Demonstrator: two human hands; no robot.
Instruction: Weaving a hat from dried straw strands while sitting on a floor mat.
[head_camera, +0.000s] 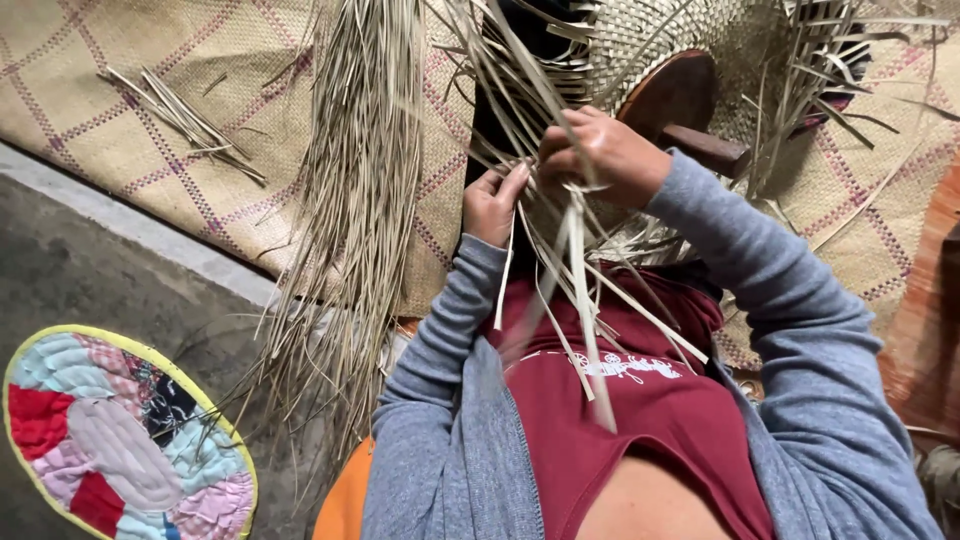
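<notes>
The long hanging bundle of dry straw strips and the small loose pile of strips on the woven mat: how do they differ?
The hanging bundle of dry straw strips is long, thick and dense; the small loose pile of strips is short and sparse. The bundle runs down past the woven mat; the pile lies flat on it. Both are pale tan.

You wear a grey knitted cardigan, open at the front, its long sleeves ending at the wrists of your bare left hand (492, 205) and right hand (600, 155), over a dark red printed top.
</notes>
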